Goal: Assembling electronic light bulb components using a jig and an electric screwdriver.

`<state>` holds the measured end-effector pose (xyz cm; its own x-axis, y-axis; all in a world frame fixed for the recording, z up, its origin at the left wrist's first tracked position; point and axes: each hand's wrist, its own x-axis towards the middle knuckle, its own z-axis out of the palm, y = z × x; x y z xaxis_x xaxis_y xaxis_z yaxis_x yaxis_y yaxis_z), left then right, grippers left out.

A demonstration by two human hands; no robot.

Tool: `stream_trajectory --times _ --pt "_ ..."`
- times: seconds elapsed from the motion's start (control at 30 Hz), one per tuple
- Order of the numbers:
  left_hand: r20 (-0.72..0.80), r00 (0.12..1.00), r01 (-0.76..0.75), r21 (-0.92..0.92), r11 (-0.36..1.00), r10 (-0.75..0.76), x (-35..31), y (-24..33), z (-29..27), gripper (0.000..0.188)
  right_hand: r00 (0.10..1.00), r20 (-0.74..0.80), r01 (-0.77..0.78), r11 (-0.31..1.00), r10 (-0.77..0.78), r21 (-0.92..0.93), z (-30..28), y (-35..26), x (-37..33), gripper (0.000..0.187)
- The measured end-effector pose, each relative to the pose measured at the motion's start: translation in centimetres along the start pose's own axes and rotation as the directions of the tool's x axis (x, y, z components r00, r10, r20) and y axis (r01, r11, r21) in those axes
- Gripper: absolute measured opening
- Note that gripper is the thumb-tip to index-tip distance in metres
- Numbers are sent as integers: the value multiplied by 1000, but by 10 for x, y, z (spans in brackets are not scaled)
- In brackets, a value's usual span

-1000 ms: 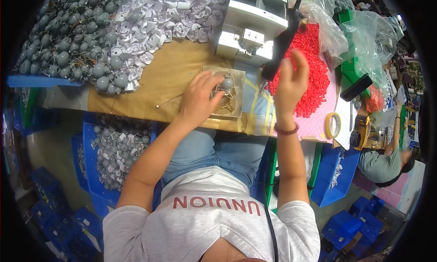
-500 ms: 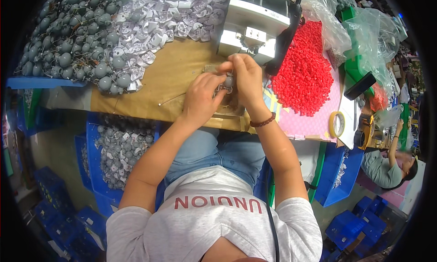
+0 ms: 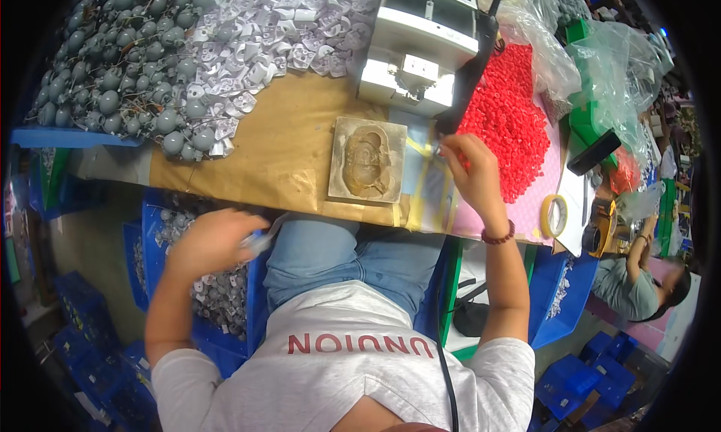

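My left hand (image 3: 214,240) is over the blue bin (image 3: 255,312) left of my lap, smeared by motion. A blurred whitish-grey piece (image 3: 259,242) is at its fingertips; whether they grip it, I cannot tell. Over the table, beside the red pile, my right hand (image 3: 475,169) has thumb and fingers pinched together. Something small and greyish shows at their tips, too small to name. Between the hands, a square mould-like block (image 3: 392,158) with a rounded hollow lies on the brown table covering (image 3: 278,143).
Grey ball-shaped parts with wires (image 3: 109,79) and white plastic pieces (image 3: 300,27) are heaped at the far left. A white machine (image 3: 420,38) stands behind the block. Small red parts (image 3: 511,132) and a yellow tape roll (image 3: 555,216) are right. Another person (image 3: 631,285) sits far right.
My hands have parted from above the block, uncovering its hollow. The left moved down-left over the bin; the right moved right toward the red parts. The grey ball part has left the block.
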<state>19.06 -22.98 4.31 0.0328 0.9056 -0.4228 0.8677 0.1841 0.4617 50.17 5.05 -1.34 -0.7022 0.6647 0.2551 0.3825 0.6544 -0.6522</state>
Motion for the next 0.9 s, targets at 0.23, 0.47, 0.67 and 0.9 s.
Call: stream_trajectory --times 0.23,0.47,0.67,0.9 --pt "-461 886 71 47 996 -42 35 -26 -29 39 966 135 258 878 -221 -404 12 40 -12 17" --pt "-773 628 141 231 963 94 215 -28 -33 31 959 148 281 847 -240 -450 14 42 -12 15" --pt "-773 608 35 252 967 179 207 -41 -26 21 975 4 217 940 -224 -263 3 38 -7 17" --pt "-682 674 -191 210 959 283 103 -19 53 24 997 -55 54 993 -49 106 3 12 -5 14"
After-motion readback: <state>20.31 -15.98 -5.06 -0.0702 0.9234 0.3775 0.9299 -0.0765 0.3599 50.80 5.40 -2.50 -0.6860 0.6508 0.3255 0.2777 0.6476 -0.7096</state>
